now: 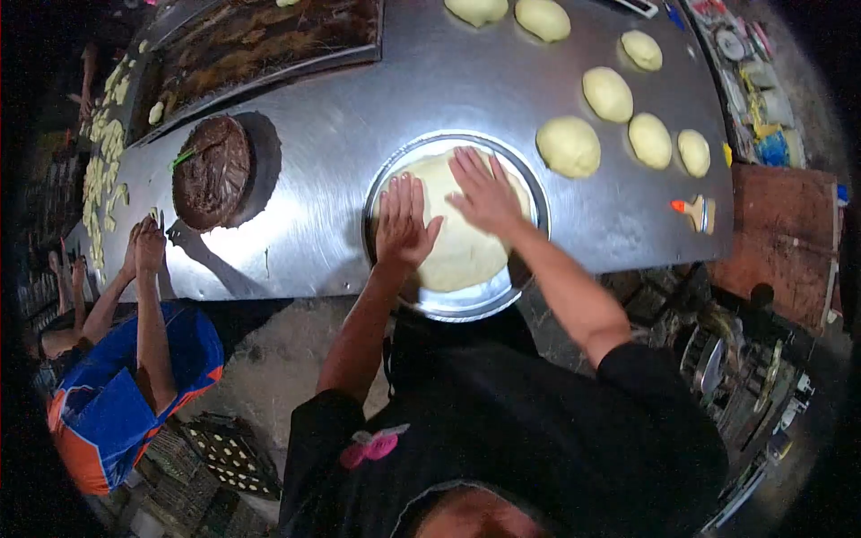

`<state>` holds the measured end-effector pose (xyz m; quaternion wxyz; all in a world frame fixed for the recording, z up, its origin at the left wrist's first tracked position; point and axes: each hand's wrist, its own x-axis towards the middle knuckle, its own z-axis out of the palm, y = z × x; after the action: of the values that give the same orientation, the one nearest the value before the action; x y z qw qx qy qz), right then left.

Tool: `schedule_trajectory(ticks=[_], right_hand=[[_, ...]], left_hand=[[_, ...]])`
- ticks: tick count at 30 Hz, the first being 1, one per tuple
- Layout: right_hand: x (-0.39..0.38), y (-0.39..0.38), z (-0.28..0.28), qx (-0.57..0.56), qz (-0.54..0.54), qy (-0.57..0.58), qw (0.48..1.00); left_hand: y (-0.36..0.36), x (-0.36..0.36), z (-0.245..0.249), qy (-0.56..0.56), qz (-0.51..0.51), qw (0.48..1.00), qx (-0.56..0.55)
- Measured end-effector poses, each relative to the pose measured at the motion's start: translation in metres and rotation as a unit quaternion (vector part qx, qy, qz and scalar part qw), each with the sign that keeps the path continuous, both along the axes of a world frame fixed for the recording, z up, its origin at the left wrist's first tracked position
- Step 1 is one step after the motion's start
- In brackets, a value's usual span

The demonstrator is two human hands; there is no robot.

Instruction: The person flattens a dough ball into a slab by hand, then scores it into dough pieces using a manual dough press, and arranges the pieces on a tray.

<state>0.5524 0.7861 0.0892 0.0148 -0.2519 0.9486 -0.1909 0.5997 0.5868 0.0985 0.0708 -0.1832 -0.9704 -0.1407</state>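
Observation:
A flattened sheet of pale dough [462,242] lies in a round metal pan [457,309] at the table's front edge. My left hand [405,224] rests flat on the dough's left side, fingers stretched toward the far rim. On its upper right part, my right hand [484,195] lies palm down with the fingers spread. Both hands touch the dough and grip nothing. Some of the dough's surface is hidden beneath the palms.
Several dough balls [569,147] sit on the metal table [332,134], with a brush [698,215] at right. A bowl of brown filling [213,175] stands left, near a large dark tray [269,45]. Farther left, a co-worker's hands [146,247] are beside small dough pieces [106,148].

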Motion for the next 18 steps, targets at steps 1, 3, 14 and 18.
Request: schedule_trajectory(ticks=[1, 3, 14, 18], right_hand=[[-0.022, 0.004, 0.0, -0.032, 0.031, -0.071, 0.997], [-0.031, 0.001, 0.012, -0.063, 0.053, -0.136, 0.987], [-0.022, 0.029, 0.065, -0.373, -0.196, -0.382, 0.823], [0.013, -0.021, 0.008, -0.052, -0.104, -0.023, 0.993]], left_hand=[[0.001, 0.004, 0.004, 0.002, -0.005, 1.0, 0.001], [0.002, 0.01, 0.016, -0.115, 0.051, 0.991, -0.054], [0.007, 0.012, 0.007, -0.009, 0.017, 1.0, 0.001], [0.029, -0.028, 0.014, 0.052, -0.193, 0.977, -0.068]])
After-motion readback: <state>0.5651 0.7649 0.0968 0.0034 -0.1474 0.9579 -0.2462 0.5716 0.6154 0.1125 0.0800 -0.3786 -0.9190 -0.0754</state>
